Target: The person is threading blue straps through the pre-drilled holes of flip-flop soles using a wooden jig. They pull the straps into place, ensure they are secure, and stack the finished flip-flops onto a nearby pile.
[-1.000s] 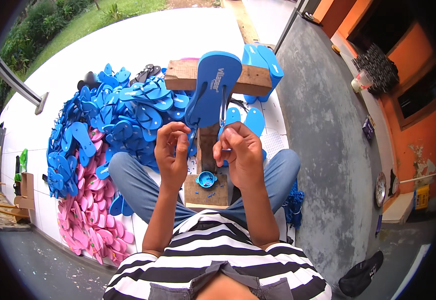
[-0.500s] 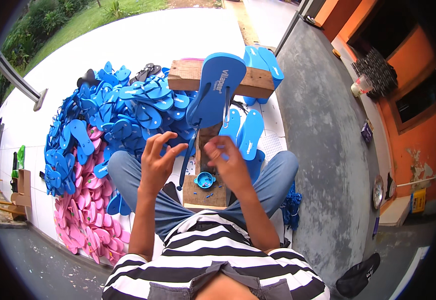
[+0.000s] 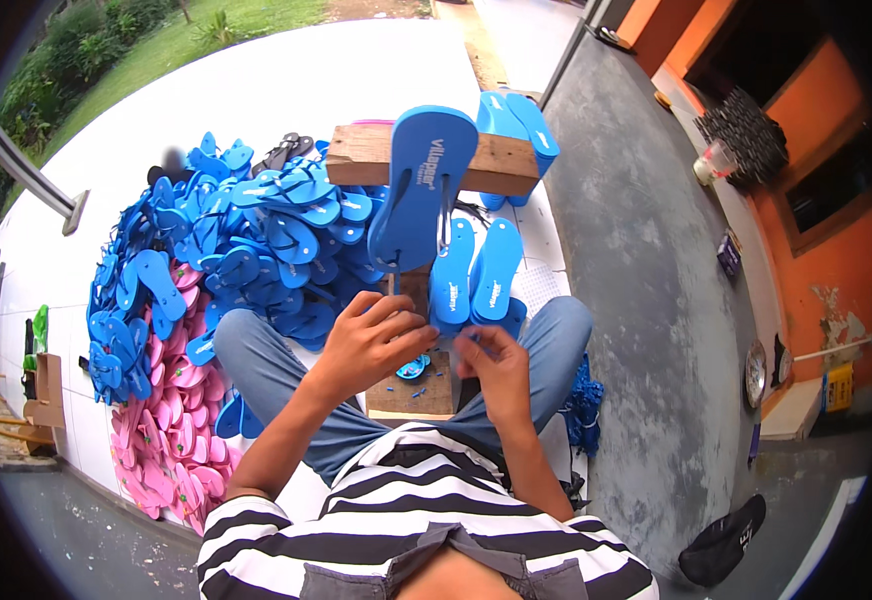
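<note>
A blue flip-flop sole [image 3: 422,185] leans upright against a wooden crossbar [image 3: 504,163], with a metal loop and a thin rod showing at its holes. Below its lower end, my left hand [image 3: 371,340] has its fingers bent and close together; whatever they hold is hidden. A small blue cup [image 3: 414,367] with tiny blue bits sits partly under that hand, on a wooden base [image 3: 386,398]. To the right of the cup is my right hand [image 3: 499,372], with curled fingers and slightly blurred tips. I cannot make out anything in its grip.
Loose blue flip-flops [image 3: 246,230] form a big heap at the left, with pink flip-flops [image 3: 171,430] nearer me. Blue soles [image 3: 496,270] stand right of the post, and more stacked soles [image 3: 518,130] lie behind the crossbar. Blue straps [image 3: 584,415] hang beside my right knee.
My left hand has moved right and down over the cup, its fingers closing in. My right hand has moved right and down. The dark strap hanging below the sole no longer shows there.
</note>
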The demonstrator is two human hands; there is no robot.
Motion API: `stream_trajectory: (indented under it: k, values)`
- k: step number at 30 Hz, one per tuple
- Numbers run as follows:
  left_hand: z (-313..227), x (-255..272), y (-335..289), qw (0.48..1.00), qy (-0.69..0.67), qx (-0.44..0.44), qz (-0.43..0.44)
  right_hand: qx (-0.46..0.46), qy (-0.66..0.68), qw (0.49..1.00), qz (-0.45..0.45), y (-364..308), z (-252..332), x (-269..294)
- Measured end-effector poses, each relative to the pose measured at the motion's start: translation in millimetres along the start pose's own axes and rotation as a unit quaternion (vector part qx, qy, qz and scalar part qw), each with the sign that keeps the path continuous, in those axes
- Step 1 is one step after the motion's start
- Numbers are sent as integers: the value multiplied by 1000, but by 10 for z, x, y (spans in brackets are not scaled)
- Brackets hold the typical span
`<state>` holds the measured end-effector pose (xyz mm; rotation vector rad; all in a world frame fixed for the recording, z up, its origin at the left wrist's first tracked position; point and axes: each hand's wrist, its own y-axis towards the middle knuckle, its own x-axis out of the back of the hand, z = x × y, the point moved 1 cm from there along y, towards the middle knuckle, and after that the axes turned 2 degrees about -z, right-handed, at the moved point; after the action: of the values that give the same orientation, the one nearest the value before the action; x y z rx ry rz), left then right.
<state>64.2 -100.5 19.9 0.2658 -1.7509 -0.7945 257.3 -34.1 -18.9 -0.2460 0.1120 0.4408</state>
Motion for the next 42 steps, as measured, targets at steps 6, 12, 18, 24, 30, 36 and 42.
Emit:
stream_trajectory:
  k: [6,12,18,24,30,36,42]
  values:
    - [-239,-317,230,981,-46,126,-144,133,117,980,-94,187,357,-439]
    - [-132,-85,332,950,-115,138,-256,221,156,961,55,448,589,-546]
    - [537,383,908,936,-16,186,-297,187,139,941,247,714,706,-411]
    - [757,497,1341,967,-118,223,-44,172,80,942,276,743,740,-381]
    - [708,365,1402,934,-246,227,-126,128,143,934,300,1042,639,-395]
    - [445,286,1075,893,-362,210,-168,46,261,905,333,909,582,-409]
    - [302,203,972,838,-428,257,-218,345,-100,933,-18,770,813,-423]
